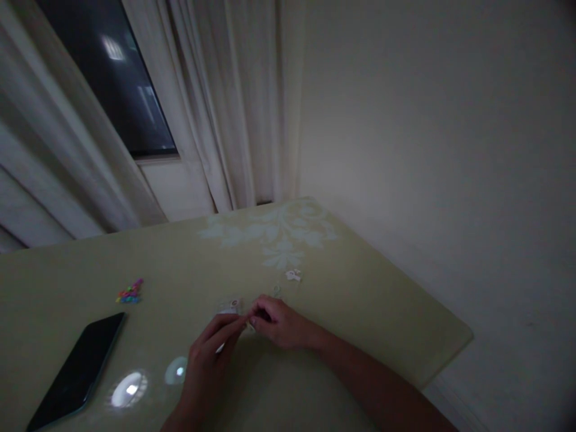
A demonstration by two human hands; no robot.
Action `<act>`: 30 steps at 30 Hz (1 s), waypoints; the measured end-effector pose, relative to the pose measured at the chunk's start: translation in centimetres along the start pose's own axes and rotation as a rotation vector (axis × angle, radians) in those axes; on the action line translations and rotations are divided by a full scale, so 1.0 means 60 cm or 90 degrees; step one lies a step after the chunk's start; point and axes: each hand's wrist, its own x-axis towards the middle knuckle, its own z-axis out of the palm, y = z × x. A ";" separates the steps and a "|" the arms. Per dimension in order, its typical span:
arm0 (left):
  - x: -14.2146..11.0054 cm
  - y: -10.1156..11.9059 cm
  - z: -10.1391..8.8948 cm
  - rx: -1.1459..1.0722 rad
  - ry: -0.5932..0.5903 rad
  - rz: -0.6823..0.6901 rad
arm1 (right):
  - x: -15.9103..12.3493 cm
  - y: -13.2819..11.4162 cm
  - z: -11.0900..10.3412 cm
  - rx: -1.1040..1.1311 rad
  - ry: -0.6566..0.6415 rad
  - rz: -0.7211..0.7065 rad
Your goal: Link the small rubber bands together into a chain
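Note:
My left hand (215, 343) and my right hand (284, 325) meet low in the middle of the view, fingertips together just above the table. Between them shows a small pale, yellowish piece (250, 326), pinched by both hands and too tiny to name. The right thumb and forefinger are curled around it. Just behind the left fingers lies a small clear plastic packet (233, 303) with a dark round mark. Beyond the right hand is a small pale ring-shaped piece (276, 290), and farther off are several small white pieces (293, 275).
A cluster of small bright-coloured pieces (130, 293) lies to the left on the pale green table (180, 270). Nearer is a black phone (81, 371), lying flat. Curtains (252, 108) hang behind the table, and a bare wall (432, 150) runs along its right side.

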 end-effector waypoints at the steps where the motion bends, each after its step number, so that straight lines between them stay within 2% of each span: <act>1: 0.000 0.002 0.001 -0.007 -0.002 0.001 | 0.000 0.000 0.003 0.008 0.001 0.007; 9: 0.007 0.006 0.005 0.011 0.015 -0.029 | 0.008 0.012 0.026 0.012 0.068 0.068; 12: 0.007 0.004 0.006 0.040 0.007 -0.049 | 0.012 0.017 0.023 -0.066 0.122 0.048; 16: 0.005 -0.002 0.007 0.067 -0.013 -0.077 | 0.014 0.020 -0.004 -0.229 0.188 0.030; 19: 0.003 -0.009 0.006 0.084 -0.018 -0.096 | 0.017 0.025 -0.025 -0.362 0.171 0.053; 22: 0.002 -0.014 0.005 0.098 -0.013 -0.115 | 0.022 0.036 -0.031 -0.437 0.131 0.061; 30: -0.001 -0.004 0.002 0.056 -0.004 -0.106 | 0.030 0.060 -0.023 -0.455 0.127 0.029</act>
